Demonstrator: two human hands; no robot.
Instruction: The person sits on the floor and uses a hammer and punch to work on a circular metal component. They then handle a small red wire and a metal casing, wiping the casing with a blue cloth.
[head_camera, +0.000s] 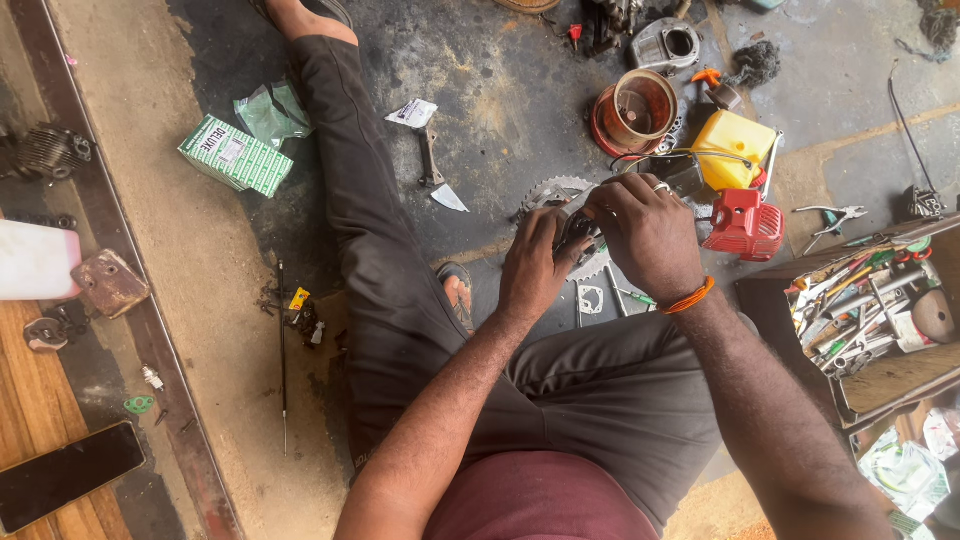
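My left hand (533, 262) and my right hand (645, 232) meet over the oily floor, both closed on a small dark metal engine part (578, 232) held between them. A ring sits on a right-hand finger and an orange band circles the right wrist. Just under the hands lies a toothed round saw blade (556, 192). A thin gasket (590, 298) and a small screwdriver (633, 296) lie on the floor below the hands. My legs in grey trousers stretch out to the left and below.
A red engine cover (745, 225), yellow fuel tank (735, 150) and orange round housing (635, 110) lie beyond the hands. A wooden box of tools (870, 310) stands right. A green-white carton (235, 155), a wrench (430, 158) and a phone (65, 475) lie left.
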